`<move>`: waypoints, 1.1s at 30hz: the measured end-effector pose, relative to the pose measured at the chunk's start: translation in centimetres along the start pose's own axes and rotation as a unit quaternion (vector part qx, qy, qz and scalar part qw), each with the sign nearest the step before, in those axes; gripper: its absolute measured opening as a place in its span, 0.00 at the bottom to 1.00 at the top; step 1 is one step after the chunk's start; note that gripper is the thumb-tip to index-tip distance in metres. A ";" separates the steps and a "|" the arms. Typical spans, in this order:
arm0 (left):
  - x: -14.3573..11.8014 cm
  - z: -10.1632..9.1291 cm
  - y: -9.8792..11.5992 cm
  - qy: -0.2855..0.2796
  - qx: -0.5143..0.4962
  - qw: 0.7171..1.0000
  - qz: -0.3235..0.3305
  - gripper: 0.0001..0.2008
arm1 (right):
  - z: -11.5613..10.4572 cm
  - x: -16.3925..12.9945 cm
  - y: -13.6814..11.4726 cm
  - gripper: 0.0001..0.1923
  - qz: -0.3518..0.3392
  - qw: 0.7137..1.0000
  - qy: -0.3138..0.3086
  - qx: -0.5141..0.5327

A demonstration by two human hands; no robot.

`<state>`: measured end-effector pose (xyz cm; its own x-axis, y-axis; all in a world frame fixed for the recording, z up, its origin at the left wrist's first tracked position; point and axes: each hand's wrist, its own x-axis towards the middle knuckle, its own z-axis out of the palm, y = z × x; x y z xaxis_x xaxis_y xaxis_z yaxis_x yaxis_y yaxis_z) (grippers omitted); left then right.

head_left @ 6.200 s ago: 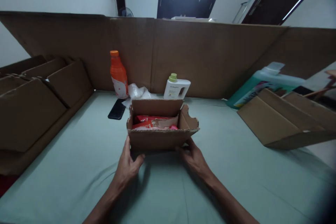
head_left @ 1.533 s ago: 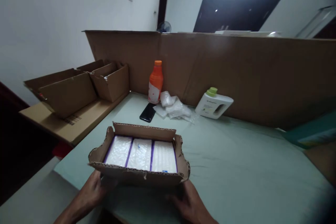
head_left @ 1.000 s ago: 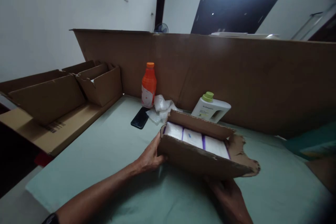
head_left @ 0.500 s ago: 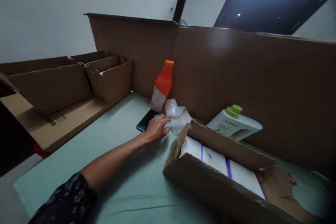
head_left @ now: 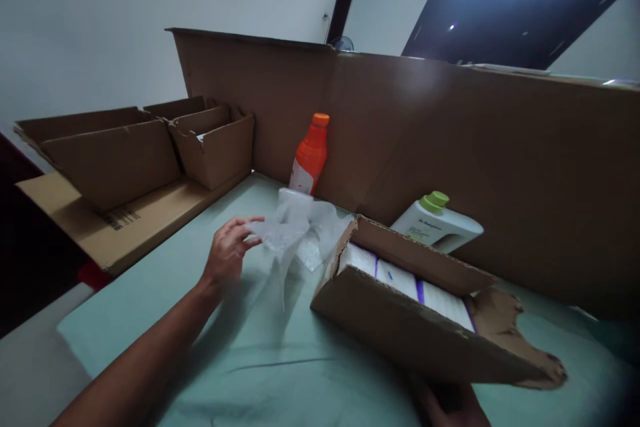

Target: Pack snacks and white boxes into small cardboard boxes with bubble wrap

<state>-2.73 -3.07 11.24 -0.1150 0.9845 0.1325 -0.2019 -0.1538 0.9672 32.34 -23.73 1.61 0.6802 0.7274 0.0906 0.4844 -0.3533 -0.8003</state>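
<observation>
My left hand [head_left: 227, 255] pinches a clear plastic bag [head_left: 290, 233] and lifts it above the green table cover [head_left: 210, 347]. More crumpled clear plastic [head_left: 320, 243] lies just behind it. To the right stands an open cardboard box [head_left: 400, 327] with a torn flap, holding white packets with purple edges [head_left: 400, 277]. My right hand [head_left: 450, 403] reaches under the box's near side at the bottom edge; only part of it shows, and its grip cannot be made out.
An orange bottle [head_left: 310, 155] and a white jug with a green cap [head_left: 437, 225] stand against a tall cardboard wall [head_left: 450, 147]. Several open cardboard boxes [head_left: 150, 147] sit on a flat carton at the left.
My left hand left the box, reached to the plastic by the orange bottle, took hold of a bag and lifted it toward me. The box stayed at the right.
</observation>
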 end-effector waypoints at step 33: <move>-15.0 -1.0 -3.4 -0.288 0.341 0.894 0.044 0.25 | -0.5 -10.3 -8.5 0.23 -0.154 0.930 -0.334 -0.018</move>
<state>-1.27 -17.38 5.74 0.4587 0.8813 0.1134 0.4453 -0.3384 0.8290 21.54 -28.55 7.77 0.0191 0.9961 -0.0862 0.6256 -0.0792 -0.7761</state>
